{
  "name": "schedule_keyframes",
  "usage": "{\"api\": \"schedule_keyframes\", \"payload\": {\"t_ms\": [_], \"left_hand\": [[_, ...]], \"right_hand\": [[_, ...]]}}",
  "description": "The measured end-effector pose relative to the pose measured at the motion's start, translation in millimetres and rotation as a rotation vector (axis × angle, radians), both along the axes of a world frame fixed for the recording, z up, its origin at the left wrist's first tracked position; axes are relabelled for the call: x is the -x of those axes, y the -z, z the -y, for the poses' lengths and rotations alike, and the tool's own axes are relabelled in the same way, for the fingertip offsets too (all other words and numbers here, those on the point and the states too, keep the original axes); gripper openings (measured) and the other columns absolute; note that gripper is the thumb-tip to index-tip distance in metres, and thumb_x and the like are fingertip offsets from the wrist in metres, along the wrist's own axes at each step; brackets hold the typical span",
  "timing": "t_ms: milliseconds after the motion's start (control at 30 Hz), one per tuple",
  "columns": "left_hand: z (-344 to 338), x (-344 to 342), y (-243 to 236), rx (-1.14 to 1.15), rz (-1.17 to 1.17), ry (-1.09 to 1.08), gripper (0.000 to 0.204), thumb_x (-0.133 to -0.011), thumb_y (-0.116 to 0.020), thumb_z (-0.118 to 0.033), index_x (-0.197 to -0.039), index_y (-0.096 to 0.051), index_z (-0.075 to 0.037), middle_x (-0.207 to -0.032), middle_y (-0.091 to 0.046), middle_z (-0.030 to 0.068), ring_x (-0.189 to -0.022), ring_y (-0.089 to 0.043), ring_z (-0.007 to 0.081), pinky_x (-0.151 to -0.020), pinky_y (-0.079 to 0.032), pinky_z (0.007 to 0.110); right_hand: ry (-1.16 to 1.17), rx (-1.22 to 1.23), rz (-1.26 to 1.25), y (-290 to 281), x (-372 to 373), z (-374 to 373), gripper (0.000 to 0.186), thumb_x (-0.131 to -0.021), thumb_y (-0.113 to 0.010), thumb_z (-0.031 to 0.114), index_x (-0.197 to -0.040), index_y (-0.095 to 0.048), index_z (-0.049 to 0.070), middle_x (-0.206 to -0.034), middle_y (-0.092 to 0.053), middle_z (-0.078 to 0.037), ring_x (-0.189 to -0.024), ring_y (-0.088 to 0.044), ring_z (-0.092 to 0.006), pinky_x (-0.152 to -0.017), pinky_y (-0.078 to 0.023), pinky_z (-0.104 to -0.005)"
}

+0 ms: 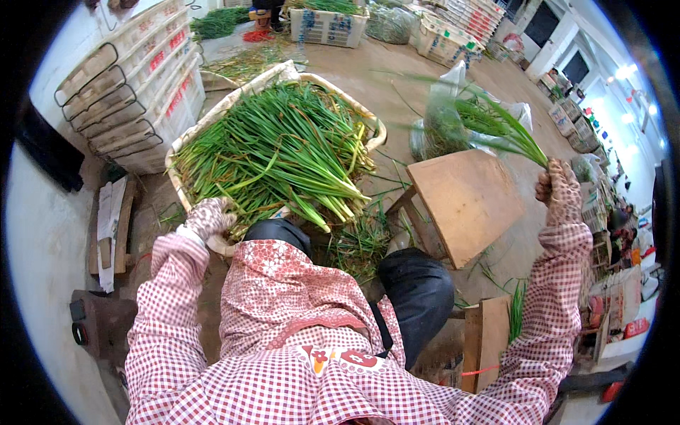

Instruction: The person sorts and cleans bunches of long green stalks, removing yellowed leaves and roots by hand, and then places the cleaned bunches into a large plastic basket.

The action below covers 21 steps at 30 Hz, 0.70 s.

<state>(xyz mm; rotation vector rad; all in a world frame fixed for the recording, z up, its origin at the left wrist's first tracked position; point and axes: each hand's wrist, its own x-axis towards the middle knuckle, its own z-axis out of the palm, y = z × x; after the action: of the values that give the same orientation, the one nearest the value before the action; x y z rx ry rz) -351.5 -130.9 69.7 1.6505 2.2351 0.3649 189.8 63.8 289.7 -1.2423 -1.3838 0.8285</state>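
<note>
My right hand [559,190], in a spotted glove, is raised at the right and closed round the stem ends of a small bunch of garlic chives [520,131]. The long leaves fan out up and left, blurred at their tips. A white plastic crate [171,166] in front of me is heaped with green garlic chives [273,145], some with yellowed leaves and pale stems toward me. At the crate's near left corner is my left hand [210,218], also gloved. Its fingers are curled by the leaves; whatever they hold is hidden.
A wooden stool [467,202] stands right of the crate. Behind it is a clear plastic bag [443,117] with greens. Stacked white crates [142,88] rise at the left. Loose leaves [358,241] litter the floor between my knees. Another filled crate [329,28] stands farther back.
</note>
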Motion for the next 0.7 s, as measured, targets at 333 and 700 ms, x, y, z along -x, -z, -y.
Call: {"api": "schedule_keyframes", "payload": {"t_ms": [333, 700], "left_hand": [[5.6, -176.5, -41.5, -0.3, 2.038, -0.21, 0.048, -0.084, -0.055, -0.029, -0.125, -0.038, -0.01, -0.117, -0.048, 0.0144, -0.109, -0.047, 0.0239, -0.088, -0.042, 0.043], [63.2, -148.5, -87.4, -1.076, 1.849, -0.219, 0.028, -0.086, -0.047, -0.004, -0.112, -0.053, -0.011, -0.108, -0.059, 0.009, -0.095, -0.058, 0.0202, -0.085, -0.047, 0.036]], "right_hand": [[-0.819, -0.014, 0.211, 144.7, 231.7, 124.1, 0.023, -0.084, -0.056, 0.02, -0.1, -0.056, 0.003, -0.088, -0.061, -0.011, -0.082, -0.058, -0.0191, -0.073, -0.047, -0.0315], [-0.447, 0.118, 1.022, 273.5, 251.2, 84.1, 0.039, -0.083, -0.054, 0.029, -0.112, -0.051, 0.003, -0.103, -0.057, -0.017, -0.094, -0.056, -0.0296, -0.08, -0.045, -0.0362]]}}
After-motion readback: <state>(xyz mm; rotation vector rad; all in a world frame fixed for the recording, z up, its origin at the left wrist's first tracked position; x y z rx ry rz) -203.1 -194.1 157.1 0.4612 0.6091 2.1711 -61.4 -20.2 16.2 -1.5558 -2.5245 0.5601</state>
